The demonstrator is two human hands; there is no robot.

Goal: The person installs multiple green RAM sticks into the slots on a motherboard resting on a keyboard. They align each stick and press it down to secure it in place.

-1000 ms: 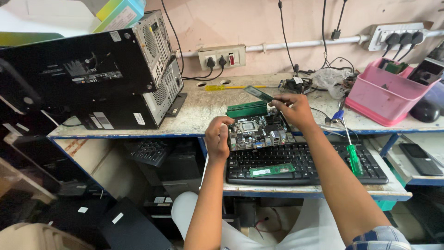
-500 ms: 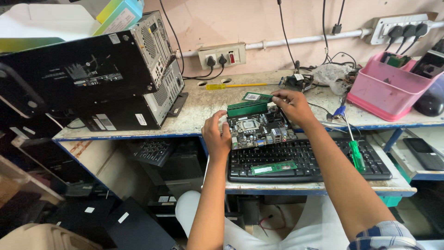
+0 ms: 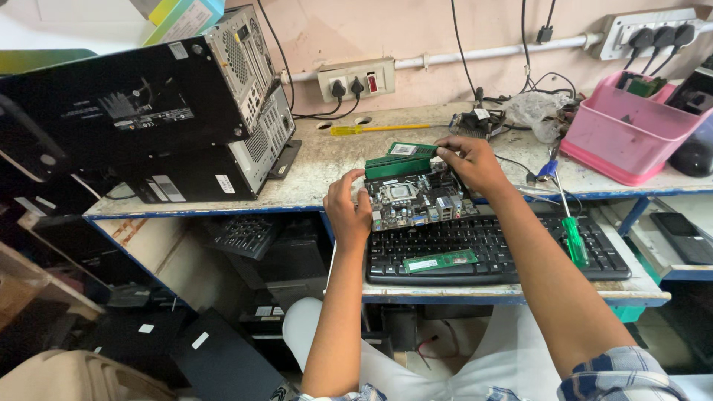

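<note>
gripping the left edge of a small green-and-black computer motherboard (image 3: 414, 197) with the left hand (image 3: 349, 212), fingers curled closed on the board's rim. board resting partly on the stone bench top, partly over the rear of a black plastic keyboard (image 3: 490, 249). right hand (image 3: 475, 162) at the board's far right corner, fingertips pinched shut on a green memory stick (image 3: 397, 165) lying along the far edge; a second green stick (image 3: 412, 149) just beyond that pinch. third green memory stick (image 3: 440, 261) lying loose on the keys, nearer the body than both grips. green-handled screwdriver (image 3: 572, 236) on the keyboard's right end, beside the right forearm. yellow-handled screwdriver (image 3: 371, 129) on the bench beyond the hands. black desktop tower case (image 3: 141, 111) on its side, well left of the left hand. pink plastic tray (image 3: 627, 134) well right of the right hand.
</note>
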